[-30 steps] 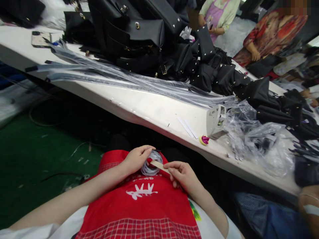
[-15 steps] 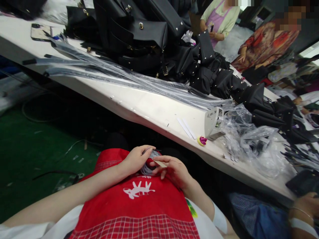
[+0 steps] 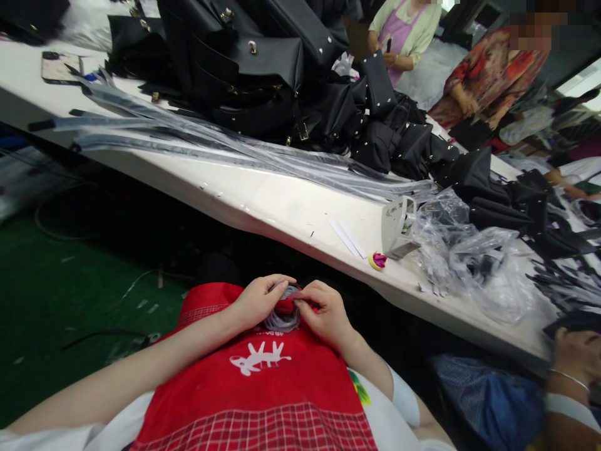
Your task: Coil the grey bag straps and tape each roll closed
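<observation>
A grey coiled strap or cord [image 3: 282,321] lies in my lap against the red apron [image 3: 263,394]. My left hand [image 3: 263,302] is closed on the coil's upper left side, with thumb and fingertips together. My right hand [image 3: 327,315] is closed at the right of the coil. Between its thumb and bent forefinger it pinches a thin, flat, dull reddish strip [image 3: 297,294], which reaches toward my left fingertips. Fingers hide part of the coil, and I cannot tell whether the strip joins it.
On the white table [image 3: 282,207] lie long plastic-wrapped straps [image 3: 225,141], black bags [image 3: 263,69], a tape dispenser [image 3: 395,225], crumpled clear plastic [image 3: 483,269] and a phone [image 3: 61,67]. A co-worker's hand [image 3: 577,357] is at the right. Two people stand across the table.
My right hand has gone from loosely spread fingers with a pale strip to a pinch on the strip, closer to the coil. My left hand stays put. The view has shifted slightly.
</observation>
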Demonstrator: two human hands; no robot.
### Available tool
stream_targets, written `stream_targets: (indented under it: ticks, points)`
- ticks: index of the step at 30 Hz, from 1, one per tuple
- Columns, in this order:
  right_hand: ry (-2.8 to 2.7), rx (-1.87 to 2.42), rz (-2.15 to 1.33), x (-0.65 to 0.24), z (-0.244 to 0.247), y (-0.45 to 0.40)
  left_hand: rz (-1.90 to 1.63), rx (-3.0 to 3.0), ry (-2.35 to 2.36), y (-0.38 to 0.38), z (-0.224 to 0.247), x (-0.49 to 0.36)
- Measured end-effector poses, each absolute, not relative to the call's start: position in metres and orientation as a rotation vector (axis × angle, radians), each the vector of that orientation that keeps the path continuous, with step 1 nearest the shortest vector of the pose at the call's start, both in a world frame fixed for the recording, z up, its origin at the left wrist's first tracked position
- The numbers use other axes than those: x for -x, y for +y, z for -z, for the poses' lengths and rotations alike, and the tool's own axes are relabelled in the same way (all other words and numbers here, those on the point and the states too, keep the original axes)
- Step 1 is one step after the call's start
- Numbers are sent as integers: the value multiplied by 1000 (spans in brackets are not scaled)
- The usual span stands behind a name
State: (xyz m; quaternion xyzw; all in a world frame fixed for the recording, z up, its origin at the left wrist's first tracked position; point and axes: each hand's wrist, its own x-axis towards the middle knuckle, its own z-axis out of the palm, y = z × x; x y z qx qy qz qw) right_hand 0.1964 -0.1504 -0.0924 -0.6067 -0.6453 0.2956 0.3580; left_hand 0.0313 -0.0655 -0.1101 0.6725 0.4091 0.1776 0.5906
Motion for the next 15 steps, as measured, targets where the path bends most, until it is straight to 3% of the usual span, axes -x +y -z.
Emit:
stream_targets:
  ticks: [9,15]
  points:
    - [-1380,1573,-762,-198,104,-145,-445,-1709,821,-68,104,-32]
    - [-1057,1588,-1089,-207,126,-134,-406,-1820,814,-72,94,-34]
